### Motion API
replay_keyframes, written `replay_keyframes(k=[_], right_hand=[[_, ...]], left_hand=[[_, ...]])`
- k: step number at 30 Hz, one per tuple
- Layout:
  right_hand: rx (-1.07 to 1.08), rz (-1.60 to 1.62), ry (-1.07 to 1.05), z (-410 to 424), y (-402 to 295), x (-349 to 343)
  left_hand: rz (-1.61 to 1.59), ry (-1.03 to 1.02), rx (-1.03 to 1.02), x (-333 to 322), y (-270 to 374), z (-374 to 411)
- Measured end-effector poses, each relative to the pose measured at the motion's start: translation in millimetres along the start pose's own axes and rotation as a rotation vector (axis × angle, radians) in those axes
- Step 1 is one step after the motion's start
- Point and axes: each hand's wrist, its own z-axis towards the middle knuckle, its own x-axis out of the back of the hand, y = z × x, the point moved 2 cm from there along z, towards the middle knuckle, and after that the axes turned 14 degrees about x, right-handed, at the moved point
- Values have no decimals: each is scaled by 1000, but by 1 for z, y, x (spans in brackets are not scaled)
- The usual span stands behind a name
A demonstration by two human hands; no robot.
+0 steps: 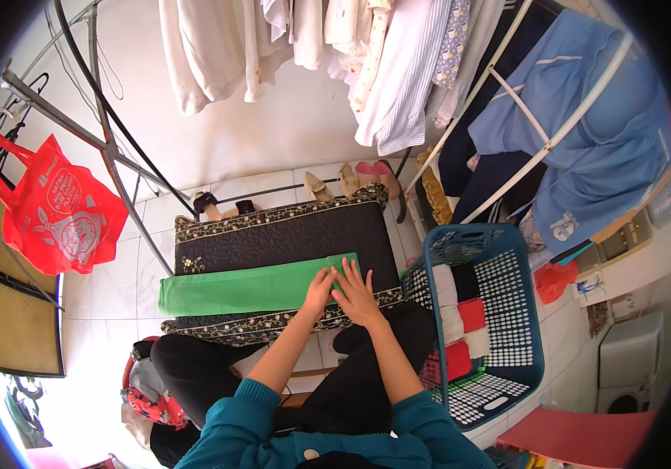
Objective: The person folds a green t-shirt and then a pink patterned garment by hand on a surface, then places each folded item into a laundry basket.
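A long green cloth (241, 291), folded into a flat strip, lies across a low table with a dark quilted, flower-trimmed cover (276, 240). Its right end is doubled over into a short flap (344, 260). My right hand (357, 296) rests on this flap, palm down with fingers spread. Close beside it, my left hand (316, 294) touches the cloth at the flap's left edge, fingertips near my right thumb. Neither hand grips the cloth visibly. The cloth's left end reaches slightly past the table's edge.
To the right stands a blue plastic laundry basket (533, 328) holding several rolled or folded cloths (471, 315). A red bag (65, 217) hangs at left from a metal rack (109, 152). Shoes (318, 186) sit behind the table; hanging clothes (400, 88) are above. Piled clothes (153, 393) lie at lower left.
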Motion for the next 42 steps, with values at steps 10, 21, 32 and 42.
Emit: replay_keyframes(k=[10,21,32,42], right_hand=[[-95,-82,23,15,20,-8],[-120,-273,104,23,6,-20],[-242,-204,-116,32,8,-18],[-712,23,173,27,19,-5]], left_hand=[[533,223,-279,-10,-1,-6],[1590,482,-871,7,-15,-18],[1818,565,-728,2,-17,-19],[1773,536,-810,17,-22,-34]])
